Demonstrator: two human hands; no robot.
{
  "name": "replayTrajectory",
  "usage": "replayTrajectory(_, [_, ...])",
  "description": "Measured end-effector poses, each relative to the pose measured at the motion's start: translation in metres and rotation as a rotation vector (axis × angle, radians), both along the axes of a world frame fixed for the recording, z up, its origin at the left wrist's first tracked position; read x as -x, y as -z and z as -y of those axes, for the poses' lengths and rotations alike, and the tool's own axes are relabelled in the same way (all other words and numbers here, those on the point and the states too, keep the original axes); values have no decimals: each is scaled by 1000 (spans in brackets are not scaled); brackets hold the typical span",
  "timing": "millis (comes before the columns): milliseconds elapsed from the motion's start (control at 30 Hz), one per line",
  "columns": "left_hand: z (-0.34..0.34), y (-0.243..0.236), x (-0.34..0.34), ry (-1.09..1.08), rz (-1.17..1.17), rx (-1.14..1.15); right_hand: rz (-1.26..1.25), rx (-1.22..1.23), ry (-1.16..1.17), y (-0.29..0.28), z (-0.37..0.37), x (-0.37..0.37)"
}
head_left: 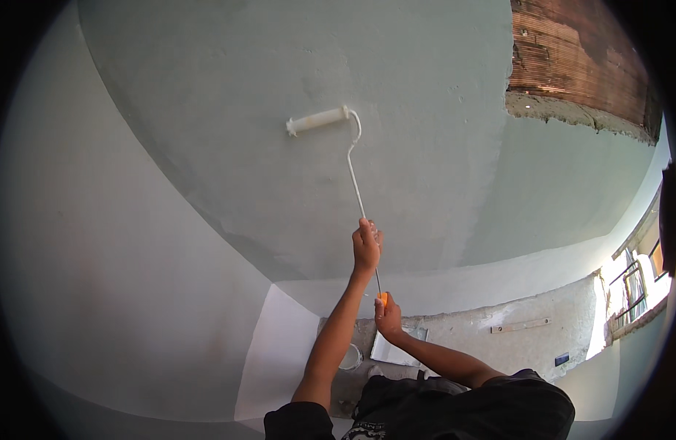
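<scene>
A long-framed paint roller reaches up in front of a grey-green wall. Its whitish sleeve lies slightly slanted at or very close to the wall; contact is hard to judge. My left hand is closed round the metal rod, partway down the frame. Lower and a little to the right, my right hand grips the orange handle, which is mostly covered by the fingers. Both arms are stretched forward.
On the floor lie a paint tray, a bucket, a long level-like bar and a small dark blue object. A pale wall adjoins at left. Rough-edged exposed brick shows upper right, a bright window at right.
</scene>
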State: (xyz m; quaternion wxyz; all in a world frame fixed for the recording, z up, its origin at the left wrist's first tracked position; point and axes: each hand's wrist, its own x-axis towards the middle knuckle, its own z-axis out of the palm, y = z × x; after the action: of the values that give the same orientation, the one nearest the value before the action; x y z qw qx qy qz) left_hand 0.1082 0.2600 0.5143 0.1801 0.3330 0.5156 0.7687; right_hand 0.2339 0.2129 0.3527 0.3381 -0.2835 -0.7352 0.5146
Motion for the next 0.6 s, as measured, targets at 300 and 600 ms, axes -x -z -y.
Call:
replayTrajectory(300, [-4, -99, 35, -41, -230, -7, -206, 61, -74, -76, 4, 51])
replayTrajectory(600, [18, -61, 18, 61, -163, 17, -109, 143, -68, -47, 35, 15])
